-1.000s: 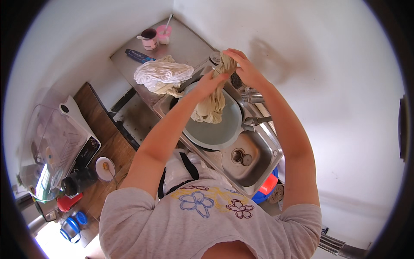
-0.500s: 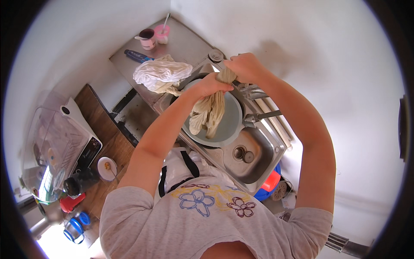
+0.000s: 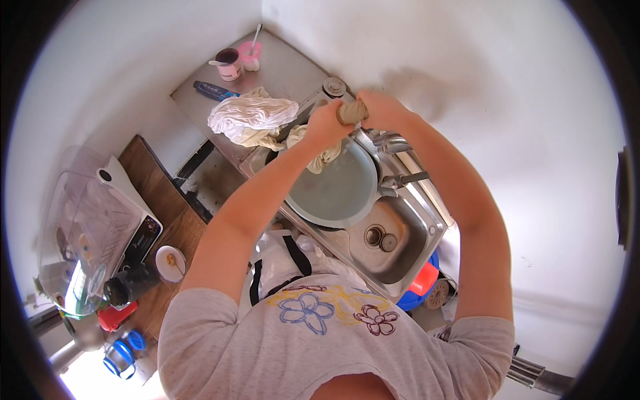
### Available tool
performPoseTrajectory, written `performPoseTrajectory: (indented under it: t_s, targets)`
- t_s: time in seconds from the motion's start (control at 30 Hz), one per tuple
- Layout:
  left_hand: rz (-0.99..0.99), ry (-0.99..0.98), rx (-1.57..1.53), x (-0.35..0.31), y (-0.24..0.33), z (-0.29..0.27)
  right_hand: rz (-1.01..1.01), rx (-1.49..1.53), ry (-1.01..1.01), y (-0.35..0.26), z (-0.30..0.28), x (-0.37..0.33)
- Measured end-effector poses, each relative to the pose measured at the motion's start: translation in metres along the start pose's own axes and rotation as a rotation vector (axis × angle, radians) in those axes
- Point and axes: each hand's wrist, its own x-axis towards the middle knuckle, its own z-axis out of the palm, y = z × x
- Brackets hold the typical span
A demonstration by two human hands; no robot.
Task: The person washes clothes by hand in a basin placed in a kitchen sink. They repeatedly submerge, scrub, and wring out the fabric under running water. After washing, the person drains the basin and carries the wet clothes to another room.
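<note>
My left hand (image 3: pixel 325 124) and my right hand (image 3: pixel 379 110) both grip a wet beige cloth (image 3: pixel 350 113), twisted tight between them above a grey-green basin (image 3: pixel 337 193) that sits in the steel sink (image 3: pixel 407 247). The cloth's loose end (image 3: pixel 325 158) hangs below my left hand over the basin's far rim. A wrung white cloth (image 3: pixel 252 118) lies heaped on the steel drainboard (image 3: pixel 293 73) just left of my hands.
A tap (image 3: pixel 400 179) juts over the basin's right side. A pink cup (image 3: pixel 251 55), a dark mug (image 3: pixel 228 63) and a blue tube (image 3: pixel 215 91) stand on the drainboard's far end. A wooden counter (image 3: pixel 167 213) with a white appliance and bottles lies left. White walls close behind.
My hands moved up and away from the basin toward the sink's far corner. The long hanging cloth has been gathered and twisted into a short tight bundle between my fists.
</note>
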Motion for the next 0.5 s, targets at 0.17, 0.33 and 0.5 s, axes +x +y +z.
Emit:
performPoseTrajectory:
  t_s: [0.17, 0.33, 0.5]
  targets:
    - [-0.304, 0.247, -0.400, 0.033, -0.025, -0.014, -0.029, 0.269, 0.696, -0.070, 0.023, -0.036]
    - [-0.605, 0.387, -1.056, 0.026, 0.020, -0.009, 0.254, 0.656, 0.861, -0.110, 0.126, -0.040]
    - [-0.698, 0.311, -1.319, 0.012, 0.034, 0.009, 0.294, 1.251, 0.989, -0.089, 0.149, -0.018]
